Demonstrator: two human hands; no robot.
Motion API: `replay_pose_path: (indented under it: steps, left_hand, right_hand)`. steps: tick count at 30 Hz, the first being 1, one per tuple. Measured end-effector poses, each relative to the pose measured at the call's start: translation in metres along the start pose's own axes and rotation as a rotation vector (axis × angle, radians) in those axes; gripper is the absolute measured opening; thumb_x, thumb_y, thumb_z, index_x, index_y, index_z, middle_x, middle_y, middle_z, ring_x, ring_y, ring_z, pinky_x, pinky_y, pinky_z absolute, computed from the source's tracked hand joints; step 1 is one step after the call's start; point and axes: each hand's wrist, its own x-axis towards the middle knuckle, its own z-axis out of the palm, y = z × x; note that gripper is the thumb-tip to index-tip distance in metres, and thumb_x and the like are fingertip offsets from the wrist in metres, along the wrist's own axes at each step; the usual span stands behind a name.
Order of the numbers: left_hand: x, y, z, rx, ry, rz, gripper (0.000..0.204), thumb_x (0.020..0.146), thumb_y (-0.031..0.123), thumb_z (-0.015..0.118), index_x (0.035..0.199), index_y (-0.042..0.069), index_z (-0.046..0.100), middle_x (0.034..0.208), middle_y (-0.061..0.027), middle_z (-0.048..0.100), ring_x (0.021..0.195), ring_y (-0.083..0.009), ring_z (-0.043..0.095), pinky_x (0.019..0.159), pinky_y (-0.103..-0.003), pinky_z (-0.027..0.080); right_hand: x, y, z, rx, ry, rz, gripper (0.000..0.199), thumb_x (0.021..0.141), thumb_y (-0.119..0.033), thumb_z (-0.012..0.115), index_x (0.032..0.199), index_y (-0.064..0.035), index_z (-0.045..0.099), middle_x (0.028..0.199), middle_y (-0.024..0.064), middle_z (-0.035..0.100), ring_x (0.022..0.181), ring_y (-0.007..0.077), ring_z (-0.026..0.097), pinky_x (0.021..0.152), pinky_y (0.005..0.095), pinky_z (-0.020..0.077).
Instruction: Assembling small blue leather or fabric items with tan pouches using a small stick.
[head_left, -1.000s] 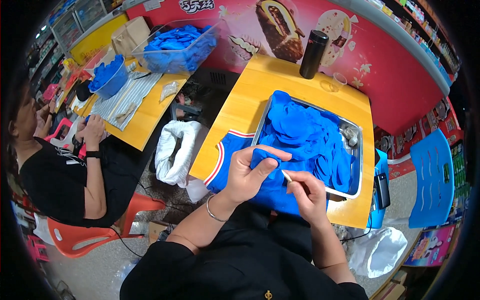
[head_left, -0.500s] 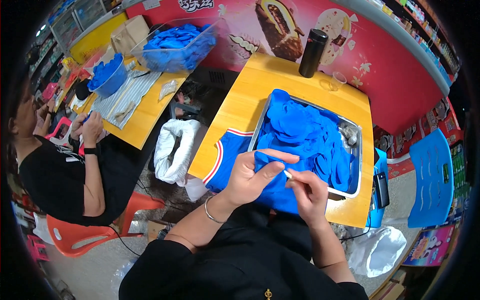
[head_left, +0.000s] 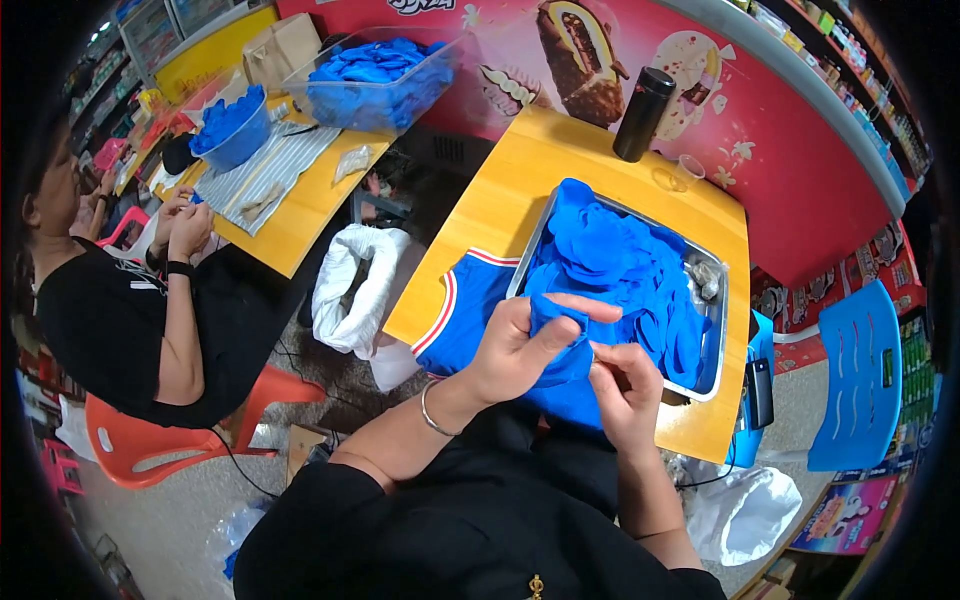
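Observation:
Near the table's front edge my left hand [head_left: 520, 352] pinches a thin blue piece [head_left: 568, 368], apparently fabric, between thumb and fingers. My right hand [head_left: 626, 392] is closed, thumb against forefinger, at the right edge of that piece; what its fingertips hold is too small to make out. Just beyond both hands, a metal tray [head_left: 712, 378] holds a heap of similar rounded blue pieces [head_left: 610, 250]. A small clear bag [head_left: 705, 277] lies at the tray's right side. Left of the tray is a blue cloth [head_left: 478, 305] with red-and-white trim, partly hidden by my left hand.
A black bottle [head_left: 645, 115] and clear cup [head_left: 688, 172] stand at the yellow table's [head_left: 510, 165] far side. On the left, a co-worker [head_left: 110, 320] sits by another table with blue-filled tubs. White sacks [head_left: 352, 290] and a blue chair [head_left: 856, 375] stand around.
The blue piece now spreads lower between my hands. The small white thing at my right fingertips no longer shows. The whole view has shifted slightly.

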Motion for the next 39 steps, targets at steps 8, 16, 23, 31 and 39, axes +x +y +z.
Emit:
replay_pose_path:
  steps: [8,16,23,31,39]
  left_hand:
    - [-0.001,-0.006,-0.009,-0.218,0.250,0.007,0.047,0.096,0.036,0.037,0.115,-0.002,0.057,0.089,0.0015,0.061,0.061,-0.0011,0.035,0.060,-0.015,0.032]
    - [0.012,-0.002,-0.011,-0.075,0.209,0.025,0.024,0.088,0.017,0.059,0.106,0.003,0.064,0.083,0.0015,0.050,0.076,-0.0029,0.042,0.067,-0.016,0.034]
    - [0.009,0.000,-0.019,-0.007,0.202,0.042,0.019,0.086,0.017,0.062,0.095,0.001,0.065,0.082,0.0014,0.051,0.061,-0.0010,0.036,0.053,-0.015,0.026]
    - [0.001,-0.010,-0.004,-0.222,0.313,-0.014,0.025,0.089,0.019,0.058,0.106,0.001,0.061,0.081,0.0029,0.058,0.056,0.0012,0.033,0.050,-0.014,0.026]
    - [-0.008,-0.014,0.007,-0.510,0.261,-0.089,0.034,0.091,0.028,0.050,0.113,0.002,0.055,0.078,-0.0080,0.061,0.072,-0.0138,0.059,0.068,-0.027,0.050]
  right_hand:
    - [0.000,0.010,-0.005,0.166,-0.095,0.104,0.015,0.086,-0.001,0.055,0.101,0.0020,0.056,0.082,0.0083,0.062,0.076,0.0126,0.061,0.065,0.0220,0.0454]
    - [0.001,0.015,-0.006,0.230,-0.019,0.117,0.016,0.085,0.001,0.055,0.101,0.0032,0.056,0.083,0.0101,0.063,0.076,0.0122,0.061,0.066,0.0230,0.0467]
    - [0.003,0.014,-0.011,0.042,-0.018,0.027,0.016,0.083,0.004,0.056,0.099,0.0052,0.058,0.089,0.0118,0.064,0.075,0.0142,0.063,0.067,0.0236,0.0491]
    - [0.000,0.012,-0.004,0.347,-0.082,0.171,0.015,0.087,-0.006,0.055,0.100,0.0013,0.056,0.080,0.0076,0.060,0.070,0.0108,0.057,0.059,0.0207,0.0423]
    - [-0.008,0.017,-0.001,0.804,-0.242,0.398,0.017,0.090,-0.012,0.053,0.104,-0.0026,0.054,0.074,0.0059,0.059,0.058,0.0062,0.046,0.050,0.0197,0.0333]
